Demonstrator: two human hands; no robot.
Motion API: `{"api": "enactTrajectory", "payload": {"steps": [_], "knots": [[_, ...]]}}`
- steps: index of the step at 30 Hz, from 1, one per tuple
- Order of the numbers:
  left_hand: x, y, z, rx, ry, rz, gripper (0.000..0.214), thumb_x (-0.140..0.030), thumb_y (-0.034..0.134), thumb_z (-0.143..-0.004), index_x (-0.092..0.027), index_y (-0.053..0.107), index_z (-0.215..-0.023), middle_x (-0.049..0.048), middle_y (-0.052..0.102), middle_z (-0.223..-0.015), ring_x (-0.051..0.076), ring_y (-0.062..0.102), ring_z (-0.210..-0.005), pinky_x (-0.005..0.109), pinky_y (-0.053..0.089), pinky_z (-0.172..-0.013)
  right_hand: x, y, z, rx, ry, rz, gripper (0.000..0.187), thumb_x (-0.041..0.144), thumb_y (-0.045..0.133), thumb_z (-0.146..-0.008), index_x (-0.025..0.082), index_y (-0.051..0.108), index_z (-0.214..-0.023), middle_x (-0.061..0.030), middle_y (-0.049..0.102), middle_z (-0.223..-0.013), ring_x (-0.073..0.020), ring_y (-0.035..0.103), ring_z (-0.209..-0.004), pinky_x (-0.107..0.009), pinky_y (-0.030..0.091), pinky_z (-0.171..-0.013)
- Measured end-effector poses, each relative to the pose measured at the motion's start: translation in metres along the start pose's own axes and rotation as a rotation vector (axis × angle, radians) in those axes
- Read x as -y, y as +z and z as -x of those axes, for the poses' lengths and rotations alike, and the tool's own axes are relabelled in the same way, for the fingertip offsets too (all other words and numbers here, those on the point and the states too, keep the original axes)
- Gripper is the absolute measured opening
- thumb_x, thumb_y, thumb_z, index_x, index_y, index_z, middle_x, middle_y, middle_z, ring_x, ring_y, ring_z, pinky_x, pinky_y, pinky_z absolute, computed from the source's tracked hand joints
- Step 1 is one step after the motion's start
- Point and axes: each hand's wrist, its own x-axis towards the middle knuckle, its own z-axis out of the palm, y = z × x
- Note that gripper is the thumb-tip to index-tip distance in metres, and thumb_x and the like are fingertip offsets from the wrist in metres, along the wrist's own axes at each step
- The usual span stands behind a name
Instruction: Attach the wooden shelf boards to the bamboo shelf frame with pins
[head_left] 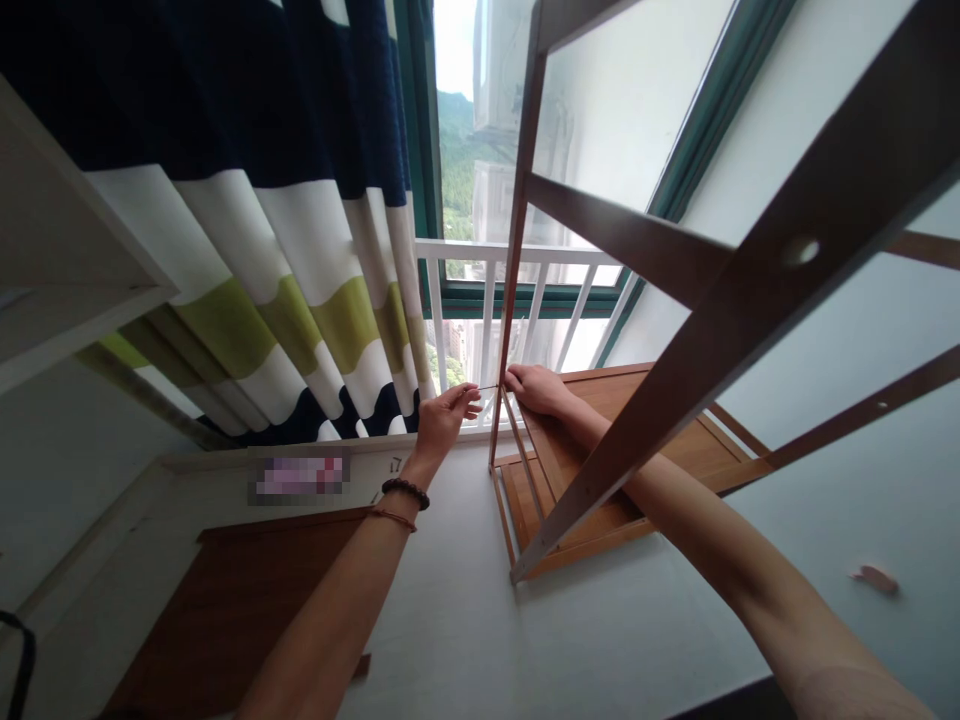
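Observation:
A brown wooden shelf rack stands before me, with slatted sides and shelf boards. My left hand is closed in a pinch on a thin rod, apparently a hex key, whose tip meets the rack's slim far post. From the other side, my right hand reaches through the frame. Its fingers are curled at that same post, beside the edge of a tilted wooden shelf board. The fingertips are partly hidden, and the exact hold is hard to see. Another shelf board sits low between the legs.
A brown wooden panel lies on the pale floor to the left. Beyond it are a blurred pinkish packet and small dark pieces. A striped curtain hangs at left, beside a window with a white railing.

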Motion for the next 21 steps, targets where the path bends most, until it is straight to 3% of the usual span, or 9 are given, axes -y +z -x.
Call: {"api": "enactTrajectory", "payload": {"steps": [4, 12, 15, 21], "knots": [[-0.001, 0.001, 0.001, 0.011, 0.044, 0.018, 0.037, -0.038, 0.062, -0.071, -0.016, 0.066, -0.100, 0.0038, 0.068, -0.069, 0.015, 0.065, -0.061, 0.029, 0.056, -0.061, -0.008, 0.006, -0.005, -0.020, -0.041, 0.018, 0.037, 0.033, 0.027, -0.092, 0.017, 0.060, -0.087, -0.0077, 0.066, -0.087, -0.0162, 0.057, -0.076, -0.023, 0.036, -0.064], [-0.014, -0.001, -0.002, 0.142, -0.208, 0.393, 0.043, -0.040, 0.060, -0.073, -0.007, 0.063, -0.101, 0.0115, 0.069, -0.082, 0.019, 0.066, -0.078, 0.037, 0.051, -0.082, -0.015, 0.011, -0.007, -0.018, 0.000, -0.012, 0.039, 0.038, 0.026, -0.090, 0.020, 0.060, -0.090, -0.0060, 0.066, -0.091, -0.0180, 0.057, -0.082, -0.024, 0.037, -0.066], [-0.018, -0.007, -0.003, 0.183, -0.252, 0.373, 0.043, -0.040, 0.060, -0.074, -0.005, 0.062, -0.100, 0.0138, 0.069, -0.085, 0.021, 0.066, -0.081, 0.039, 0.049, -0.086, -0.014, 0.010, -0.006, -0.008, 0.009, -0.002, 0.040, 0.038, 0.026, -0.090, 0.019, 0.061, -0.090, -0.0070, 0.066, -0.091, -0.0186, 0.057, -0.081, -0.025, 0.037, -0.065], [-0.028, -0.019, -0.009, 0.366, -0.383, 0.345, 0.037, -0.021, 0.069, -0.068, -0.009, 0.062, -0.102, 0.0147, 0.065, -0.103, 0.021, 0.061, -0.097, 0.036, 0.045, -0.093, -0.015, 0.010, -0.007, -0.007, -0.015, 0.032, 0.039, 0.037, 0.025, -0.091, 0.020, 0.061, -0.093, -0.0071, 0.066, -0.092, -0.0185, 0.057, -0.081, -0.025, 0.038, -0.066]]}}
